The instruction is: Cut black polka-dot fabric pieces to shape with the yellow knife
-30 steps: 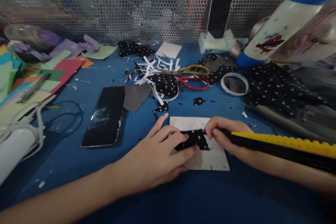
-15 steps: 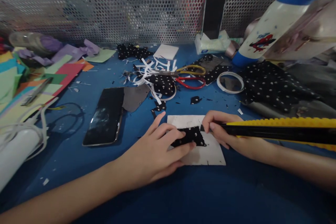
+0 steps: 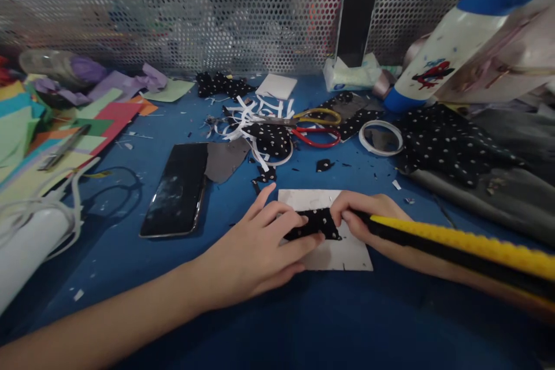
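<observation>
My left hand (image 3: 255,248) rests with spread fingers on a small piece of black polka-dot fabric (image 3: 318,224). Under the fabric lies a white rectangular card (image 3: 333,257). My right hand (image 3: 366,217) is closed round the front end of a long yellow-and-black tool (image 3: 437,235) with a ridged edge, which looks like a utility knife. Its tip is hidden behind my fingers, at the fabric's right edge. The tool's rear slants down toward the right side of the view.
Scissors (image 3: 318,137) with red and yellow handles lie among white paper strips. A dark phone (image 3: 176,191) is left of my hands. Beyond are a tape roll (image 3: 380,137), polka-dot cloth (image 3: 451,141), a bottle (image 3: 451,52), coloured papers (image 3: 119,121) and a standing phone (image 3: 355,29).
The rear of the yellow-and-black tool has swung downward and toward me. My right fingers have shifted slightly left onto the fabric's edge; my left hand stays in place on the fabric.
</observation>
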The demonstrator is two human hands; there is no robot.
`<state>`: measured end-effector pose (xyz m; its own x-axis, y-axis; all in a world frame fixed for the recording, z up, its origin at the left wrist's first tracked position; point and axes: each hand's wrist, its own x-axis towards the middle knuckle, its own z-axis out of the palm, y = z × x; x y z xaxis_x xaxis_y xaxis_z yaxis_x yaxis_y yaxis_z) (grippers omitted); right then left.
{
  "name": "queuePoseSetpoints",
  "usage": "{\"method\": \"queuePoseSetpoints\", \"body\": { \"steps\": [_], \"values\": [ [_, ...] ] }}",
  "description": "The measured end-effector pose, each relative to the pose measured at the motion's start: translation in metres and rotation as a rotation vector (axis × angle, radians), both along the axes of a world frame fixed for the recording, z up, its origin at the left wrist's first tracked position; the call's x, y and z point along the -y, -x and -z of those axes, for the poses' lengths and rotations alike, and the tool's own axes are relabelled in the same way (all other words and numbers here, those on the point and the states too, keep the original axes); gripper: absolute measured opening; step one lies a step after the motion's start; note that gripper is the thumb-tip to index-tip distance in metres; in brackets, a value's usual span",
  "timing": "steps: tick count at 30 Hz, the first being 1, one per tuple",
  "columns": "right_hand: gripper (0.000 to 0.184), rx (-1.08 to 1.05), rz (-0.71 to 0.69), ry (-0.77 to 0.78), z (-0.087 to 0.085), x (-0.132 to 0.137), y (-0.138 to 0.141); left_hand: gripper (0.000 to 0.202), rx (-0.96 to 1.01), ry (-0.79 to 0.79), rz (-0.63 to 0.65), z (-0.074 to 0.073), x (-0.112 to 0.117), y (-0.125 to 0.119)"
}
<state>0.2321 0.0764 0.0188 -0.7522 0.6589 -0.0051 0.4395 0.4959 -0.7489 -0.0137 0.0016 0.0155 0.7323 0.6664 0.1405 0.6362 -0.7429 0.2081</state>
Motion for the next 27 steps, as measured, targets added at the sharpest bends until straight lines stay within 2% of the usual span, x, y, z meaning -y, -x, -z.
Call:
{"method": "queuePoseSetpoints", "body": {
  "steps": [4,9,15,19,23,25,27],
  "values": [
    [0.02,-0.169,0.088,0.272,0.0024,-0.0035,-0.0037,0.041,0.004,-0.002,-0.005,0.0022,0.0002,-0.0005],
    [0.021,-0.235,0.082,0.328,0.006,-0.0044,-0.0063,0.04,0.02,-0.015,-0.011,0.0051,0.0011,-0.0005],
    [0.017,-0.136,0.068,0.189,0.0035,-0.0032,-0.0044,0.04,0.024,-0.018,-0.009,0.0056,0.0,-0.0005],
    [0.017,-0.022,0.03,-0.048,0.0008,0.0,-0.002,0.04,0.023,-0.032,-0.008,0.006,0.0003,-0.0003],
    [0.017,0.033,-0.087,-0.208,0.0006,0.0027,0.0,0.039,0.024,-0.035,-0.005,0.0045,0.0014,-0.0001],
    [0.017,0.009,-0.097,-0.206,0.0008,0.0018,0.0,0.039,0.017,-0.029,-0.002,0.0041,0.0018,-0.0001],
    [0.016,-0.043,-0.044,-0.083,0.0013,-0.0005,-0.0007,0.038,0.01,-0.026,-0.003,0.0044,0.0019,-0.0003]
  ]
}}
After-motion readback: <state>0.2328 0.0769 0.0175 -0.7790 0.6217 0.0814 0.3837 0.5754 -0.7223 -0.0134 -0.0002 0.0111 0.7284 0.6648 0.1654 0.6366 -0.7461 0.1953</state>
